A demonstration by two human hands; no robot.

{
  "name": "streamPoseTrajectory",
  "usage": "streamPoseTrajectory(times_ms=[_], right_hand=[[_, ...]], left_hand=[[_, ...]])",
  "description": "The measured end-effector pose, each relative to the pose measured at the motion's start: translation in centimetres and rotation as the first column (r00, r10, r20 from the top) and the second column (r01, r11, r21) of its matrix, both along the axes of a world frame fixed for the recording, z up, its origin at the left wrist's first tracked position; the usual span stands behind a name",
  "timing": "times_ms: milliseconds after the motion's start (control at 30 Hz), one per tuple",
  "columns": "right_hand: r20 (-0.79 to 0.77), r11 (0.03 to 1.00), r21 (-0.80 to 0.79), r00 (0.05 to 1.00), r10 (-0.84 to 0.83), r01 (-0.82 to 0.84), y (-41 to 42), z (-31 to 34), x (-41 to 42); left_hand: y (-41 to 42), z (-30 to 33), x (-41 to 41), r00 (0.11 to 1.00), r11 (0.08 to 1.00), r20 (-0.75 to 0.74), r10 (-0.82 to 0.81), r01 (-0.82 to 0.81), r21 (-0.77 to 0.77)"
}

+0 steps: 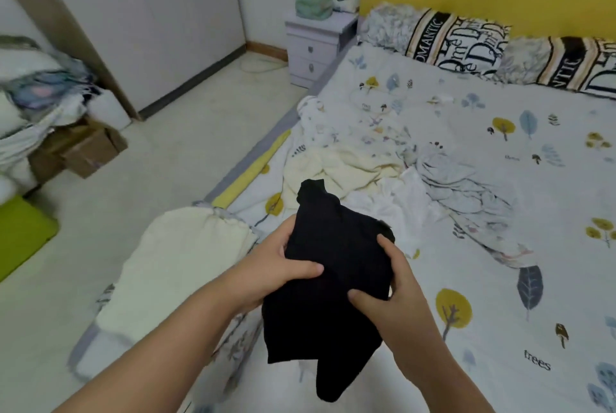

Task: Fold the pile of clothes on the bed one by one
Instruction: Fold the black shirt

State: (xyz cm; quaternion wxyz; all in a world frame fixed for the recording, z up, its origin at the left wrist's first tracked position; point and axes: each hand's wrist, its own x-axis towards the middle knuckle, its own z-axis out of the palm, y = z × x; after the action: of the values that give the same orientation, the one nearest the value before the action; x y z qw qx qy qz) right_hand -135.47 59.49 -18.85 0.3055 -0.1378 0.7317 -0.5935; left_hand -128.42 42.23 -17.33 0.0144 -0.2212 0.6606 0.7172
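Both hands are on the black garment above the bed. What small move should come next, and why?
Probably spread it flat on the bed sheet before folding. The black garment is bunched and hangs in the air, gripped by the left hand and right hand, with one end dangling. The pile of clothes lies beyond, so the nearer sheet looks free.

The black garment (330,266) is matt, soft cloth. The bed sheet (483,199) is smooth printed cotton-like fabric, while the cream piece (180,266) at the near left looks thick and nubbly. The floor (186,126) is pale and faintly glossy. Far left, the boxes (83,149) are plain brown cardboard.
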Motion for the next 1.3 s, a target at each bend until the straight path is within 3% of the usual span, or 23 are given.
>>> streamPoseTrajectory(times_ms=[367, 567, 733, 900, 1033, 1133, 1300], right_hand=[[0.030, 0.994, -0.008, 0.994, 0.106, -0.106, -15.0, -1.3, 7.4], [0.028, 0.995, -0.005, 0.995, 0.100, -0.100, -21.6, -4.7, 9.3], [0.139, 0.979, 0.199, 0.990, 0.025, -0.053, -25.1, -11.2, 11.2], [0.233, 0.937, 0.333, 0.954, -0.191, 0.107, -24.7, -12.9, 11.9], [0.417, 0.928, 0.372, 0.893, -0.167, 0.000, -23.9, -12.6, 13.5], [0.479, 0.934, 0.348, 0.871, -0.105, -0.079, -24.2, -11.8, 14.5], [0.442, 0.944, 0.295, 0.897, 0.005, -0.151, -23.6, -10.7, 15.5]], left_hand=[[-14.2, -0.1, 8.4, 0.993, 0.996, 0.087, 0.083, -0.081, -0.028], [-21.4, -3.3, 9.8, 0.985, 0.995, 0.147, 0.095, -0.097, 0.002], [-23.9, -10.5, 11.1, 0.894, 0.971, 0.379, 0.238, -0.225, -0.081], [-24.2, -12.6, 12.5, 0.833, 0.946, 0.450, 0.323, -0.283, -0.156], [-23.7, -11.9, 13.8, 0.831, 0.988, 0.537, 0.144, -0.087, -0.131], [-23.0, -11.3, 14.7, 0.860, 0.990, 0.509, 0.024, 0.050, -0.132], [-22.6, -11.4, 16.9, 0.902, 0.996, 0.424, 0.084, -0.062, -0.066]])
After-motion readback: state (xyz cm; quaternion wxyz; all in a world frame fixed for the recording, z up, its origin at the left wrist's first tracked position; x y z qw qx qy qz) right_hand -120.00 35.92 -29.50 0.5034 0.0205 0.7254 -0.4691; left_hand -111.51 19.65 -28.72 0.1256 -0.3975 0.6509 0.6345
